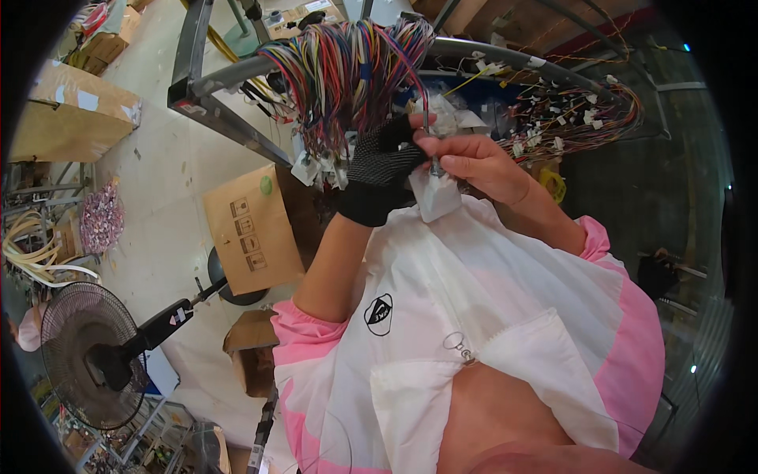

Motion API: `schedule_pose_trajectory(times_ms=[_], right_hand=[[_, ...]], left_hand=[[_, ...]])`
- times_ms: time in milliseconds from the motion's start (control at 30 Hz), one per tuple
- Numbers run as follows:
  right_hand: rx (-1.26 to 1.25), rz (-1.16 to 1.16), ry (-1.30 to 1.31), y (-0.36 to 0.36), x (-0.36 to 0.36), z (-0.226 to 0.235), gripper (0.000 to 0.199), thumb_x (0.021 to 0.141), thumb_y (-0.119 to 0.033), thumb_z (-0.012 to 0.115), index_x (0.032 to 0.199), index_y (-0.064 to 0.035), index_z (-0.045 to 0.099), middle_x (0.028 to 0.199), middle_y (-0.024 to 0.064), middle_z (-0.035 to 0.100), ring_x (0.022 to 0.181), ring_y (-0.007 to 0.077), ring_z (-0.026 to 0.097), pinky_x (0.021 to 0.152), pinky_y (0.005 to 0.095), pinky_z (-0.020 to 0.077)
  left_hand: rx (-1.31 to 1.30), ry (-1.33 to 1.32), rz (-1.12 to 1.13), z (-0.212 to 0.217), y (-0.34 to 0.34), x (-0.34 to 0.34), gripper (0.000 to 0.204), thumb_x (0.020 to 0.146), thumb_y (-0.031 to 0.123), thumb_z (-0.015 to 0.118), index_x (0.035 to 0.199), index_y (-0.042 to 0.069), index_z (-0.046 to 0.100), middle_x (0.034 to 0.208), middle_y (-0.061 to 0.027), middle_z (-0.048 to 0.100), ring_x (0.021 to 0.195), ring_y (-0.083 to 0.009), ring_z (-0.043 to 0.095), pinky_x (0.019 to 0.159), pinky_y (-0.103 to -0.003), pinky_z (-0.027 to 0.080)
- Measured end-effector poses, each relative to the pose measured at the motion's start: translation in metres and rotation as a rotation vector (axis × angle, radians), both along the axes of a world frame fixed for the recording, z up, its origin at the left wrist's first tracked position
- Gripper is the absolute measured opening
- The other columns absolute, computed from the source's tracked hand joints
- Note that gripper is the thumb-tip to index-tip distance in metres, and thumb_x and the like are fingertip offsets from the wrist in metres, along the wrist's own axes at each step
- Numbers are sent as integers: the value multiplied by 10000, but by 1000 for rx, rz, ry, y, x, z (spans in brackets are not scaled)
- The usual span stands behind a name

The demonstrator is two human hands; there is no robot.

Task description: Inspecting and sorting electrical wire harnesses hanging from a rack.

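Note:
My left hand [383, 164], in a black fingerless glove with pale dots, is closed at a thin wire bundle [425, 99] that comes down from the rail. My bare right hand [478, 163] pinches the same bundle between thumb and fingers, close beside the left. Below my fingers hangs a white wrapped end [437, 196], resting near my white garment. What exactly lies between the fingertips is partly hidden. Left of it, a thick bunch of multicoloured wires [339, 75] drapes over a metal rail [237, 77], with white wrapped ends at the bottom.
More wires with white connectors [576, 118] hang on the rail's right part. An open cardboard box [253, 229] stands left of my left forearm. A black fan [91, 355] is at lower left. Further boxes [79, 110] and a wire heap [103, 219] lie farther left.

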State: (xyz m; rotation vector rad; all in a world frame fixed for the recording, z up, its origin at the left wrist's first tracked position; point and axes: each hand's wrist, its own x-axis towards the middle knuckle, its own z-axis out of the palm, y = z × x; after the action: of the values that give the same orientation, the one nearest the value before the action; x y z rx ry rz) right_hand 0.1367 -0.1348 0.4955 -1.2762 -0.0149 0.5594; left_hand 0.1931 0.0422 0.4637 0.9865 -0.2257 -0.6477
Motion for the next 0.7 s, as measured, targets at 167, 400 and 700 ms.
schedule_pose_trajectory(times_ms=[167, 400, 700], right_hand=[[96, -57, 98, -2, -3, -11, 296, 925, -135, 494, 1160, 37, 551, 1145, 43, 577, 984, 88, 528, 884, 237, 397], [6, 7, 35, 6, 0, -7, 307, 914, -160, 523, 1149, 34, 556, 1150, 30, 556, 1021, 97, 509, 899, 243, 388], [-178, 25, -208, 14, 8, -3, 245, 873, -141, 578, 1047, 27, 619, 1130, 66, 519, 1092, 172, 495, 929, 292, 358]], left_hand=[[54, 56, 45, 5, 4, -3, 290, 794, 84, 665, 1066, -6, 613, 794, -23, 598, 642, -86, 545, 585, -206, 448], [37, 29, 58, -4, 9, -3, 331, 819, 127, 656, 1112, -3, 576, 797, -25, 605, 639, -82, 531, 598, -208, 434], [212, -135, 113, -20, 26, -22, 350, 920, 298, 496, 1091, 1, 570, 988, -65, 605, 869, -148, 543, 827, -284, 429]])
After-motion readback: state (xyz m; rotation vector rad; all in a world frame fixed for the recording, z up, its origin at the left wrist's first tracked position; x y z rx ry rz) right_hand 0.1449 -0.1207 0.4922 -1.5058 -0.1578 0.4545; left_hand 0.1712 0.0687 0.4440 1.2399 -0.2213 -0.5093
